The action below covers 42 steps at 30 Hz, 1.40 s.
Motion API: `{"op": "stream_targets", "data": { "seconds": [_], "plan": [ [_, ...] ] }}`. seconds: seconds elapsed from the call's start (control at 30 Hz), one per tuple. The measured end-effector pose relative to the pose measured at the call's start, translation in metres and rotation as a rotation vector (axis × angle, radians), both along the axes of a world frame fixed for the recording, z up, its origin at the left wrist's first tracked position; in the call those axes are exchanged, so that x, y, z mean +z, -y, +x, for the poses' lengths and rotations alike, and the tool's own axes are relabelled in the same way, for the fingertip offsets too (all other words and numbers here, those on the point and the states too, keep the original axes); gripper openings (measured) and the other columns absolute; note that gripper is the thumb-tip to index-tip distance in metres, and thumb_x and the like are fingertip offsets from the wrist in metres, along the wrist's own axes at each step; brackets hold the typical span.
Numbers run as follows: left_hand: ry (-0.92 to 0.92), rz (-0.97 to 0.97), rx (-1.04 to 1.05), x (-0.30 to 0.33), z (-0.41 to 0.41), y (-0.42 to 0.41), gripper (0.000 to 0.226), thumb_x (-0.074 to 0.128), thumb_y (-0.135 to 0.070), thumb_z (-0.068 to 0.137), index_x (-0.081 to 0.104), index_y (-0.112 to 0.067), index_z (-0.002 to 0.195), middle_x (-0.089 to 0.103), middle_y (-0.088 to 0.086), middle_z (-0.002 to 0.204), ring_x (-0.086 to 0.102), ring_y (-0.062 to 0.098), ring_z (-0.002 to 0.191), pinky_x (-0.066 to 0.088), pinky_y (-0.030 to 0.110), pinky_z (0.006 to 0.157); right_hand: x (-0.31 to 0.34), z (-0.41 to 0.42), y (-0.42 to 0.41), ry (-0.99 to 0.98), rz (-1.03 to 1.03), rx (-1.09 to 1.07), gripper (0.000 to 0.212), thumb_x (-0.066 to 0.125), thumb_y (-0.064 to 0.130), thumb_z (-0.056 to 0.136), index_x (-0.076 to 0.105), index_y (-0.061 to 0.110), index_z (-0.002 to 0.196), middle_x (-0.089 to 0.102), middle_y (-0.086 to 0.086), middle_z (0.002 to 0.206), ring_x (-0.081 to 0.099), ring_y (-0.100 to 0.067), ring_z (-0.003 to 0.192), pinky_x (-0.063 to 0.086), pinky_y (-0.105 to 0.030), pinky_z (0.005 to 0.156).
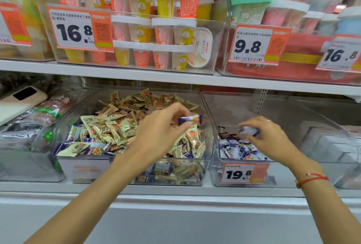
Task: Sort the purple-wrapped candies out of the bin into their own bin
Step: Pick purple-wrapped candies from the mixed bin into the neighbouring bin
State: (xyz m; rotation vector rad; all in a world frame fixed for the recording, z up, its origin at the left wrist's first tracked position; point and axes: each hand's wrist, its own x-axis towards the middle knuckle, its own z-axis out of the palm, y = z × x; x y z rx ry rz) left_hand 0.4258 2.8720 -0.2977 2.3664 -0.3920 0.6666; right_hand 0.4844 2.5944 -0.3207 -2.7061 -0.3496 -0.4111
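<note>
Shop shelves (136, 76) fill the view, with tubs of pudding cups up top and see-through bins below. On the far left lie dark snack bags (29, 126).

Next comes the mixed bin (134, 173). It is heaped with cream-and-orange candies (109, 126). Many purple candies (64, 146) are still in the heap, mostly along the front and the left side, and some show low down through the clear wall.

The left hand (162, 128) hovers over this bin. Its thumb and fingers pinch one purple candy (189, 119), lifted clear of the heap and held toward the right side of the bin.

To the right sits the purple bin (216, 177), with a 19.8 price tag (245, 173) on its front. A small pile of sorted purple candies (240, 151) lies near its front; the back of it is bare.

The right hand (271, 136) is over that pile. Its fingers curl round something pale and blurry (249, 131), most likely another candy, but I cannot tell for sure. A red string (314, 179) is tied on the wrist.

So I think the job is well begun but far from done. A lot of purple ones still need picking out.
</note>
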Motion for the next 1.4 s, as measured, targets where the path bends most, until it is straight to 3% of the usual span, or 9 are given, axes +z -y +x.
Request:
{"op": "stream_targets", "data": {
  "seconds": [0.1,0.27,0.53,0.7,0.8,0.87,0.97,1.27,1.4],
  "plan": [
    [0.086,0.097,-0.091,0.012,0.001,0.051,0.014,0.059,-0.039,0.091,0.058,-0.037,0.104,0.063,-0.019,0.089,0.057,0.000,0.082,0.051,0.028,0.068,-0.002,0.001,0.007,-0.163,-0.060,-0.017,0.038,0.064,0.014,0.090,0.060,0.024,0.126,0.055,-0.005,0.132,0.055,-0.025,0.114,0.044,-0.037,0.097],
    [0.159,0.325,-0.114,0.008,0.022,0.098,0.025,0.053,-0.029,0.096,0.057,-0.029,0.121,0.065,-0.009,0.108,0.056,0.016,0.101,0.039,0.029,0.076,0.012,-0.010,-0.003,0.027,0.081,-0.057,0.028,0.058,0.016,0.089,0.066,0.039,0.103,0.070,0.007,0.093,0.065,-0.019,0.085,0.055,-0.040,0.075],
    [-0.022,0.380,0.064,-0.006,0.018,-0.006,0.024,0.055,-0.029,0.095,0.060,-0.038,0.116,0.062,-0.019,0.118,0.057,0.003,0.106,0.051,0.031,0.088,0.029,-0.035,-0.057,0.236,0.087,0.186,0.020,0.062,0.024,0.090,0.068,0.037,0.105,0.066,0.017,0.091,0.059,-0.004,0.083,0.053,-0.032,0.071],
    [-0.611,0.506,-0.182,-0.016,0.018,-0.074,0.027,0.052,-0.037,0.096,0.065,-0.029,0.119,0.060,-0.012,0.125,0.055,0.006,0.109,0.043,0.023,0.090,0.027,-0.021,-0.111,0.015,-0.149,0.450,0.026,0.063,0.025,0.091,0.067,0.033,0.115,0.065,0.012,0.113,0.056,-0.004,0.096,0.049,-0.030,0.085],
    [-0.675,0.433,-0.287,-0.013,0.024,-0.087,0.024,0.055,-0.030,0.096,0.069,-0.023,0.114,0.062,-0.010,0.122,0.056,0.003,0.109,0.042,0.017,0.092,0.026,-0.001,-0.136,-0.171,-0.425,0.519,0.045,0.071,0.027,0.085,0.059,0.033,0.127,0.058,0.009,0.126,0.052,-0.008,0.110,0.045,-0.030,0.088],
    [-0.693,0.421,-0.316,-0.011,0.030,-0.090,0.017,0.060,-0.030,0.092,0.073,-0.025,0.102,0.066,-0.007,0.117,0.059,0.007,0.106,0.044,0.027,0.096,0.023,0.009,-0.146,-0.280,-0.657,0.508,0.057,0.075,0.032,0.080,0.053,0.031,0.134,0.052,0.003,0.133,0.047,-0.017,0.121,0.044,-0.033,0.091],
    [-0.667,0.496,-0.276,-0.014,0.036,-0.093,0.009,0.064,-0.034,0.089,0.071,-0.037,0.084,0.067,-0.012,0.104,0.060,0.006,0.094,0.050,0.036,0.089,0.016,0.016,-0.161,-0.179,-0.803,0.575,0.047,0.073,0.027,0.082,0.060,0.025,0.127,0.059,-0.001,0.122,0.051,-0.021,0.115,0.043,-0.031,0.077],
    [-0.126,0.418,0.277,-0.029,0.030,-0.091,0.025,0.041,-0.037,0.100,0.063,-0.026,0.107,0.067,-0.006,0.087,0.061,0.019,0.079,0.037,0.030,0.057,0.020,0.046,-0.186,-0.146,-0.227,0.507,0.005,0.077,0.019,0.079,0.076,0.021,0.084,0.070,0.009,0.083,0.062,-0.012,0.080,0.051,-0.032,0.075],
    [-0.053,0.300,0.364,-0.029,0.026,-0.094,0.023,0.037,-0.035,0.102,0.056,-0.028,0.111,0.069,-0.006,0.082,0.060,0.015,0.066,0.039,0.027,0.049,0.030,0.050,-0.185,-0.052,-0.013,0.399,0.008,0.069,0.022,0.087,0.073,0.022,0.094,0.064,0.010,0.092,0.055,-0.008,0.083,0.040,-0.023,0.072]
  ]
}}
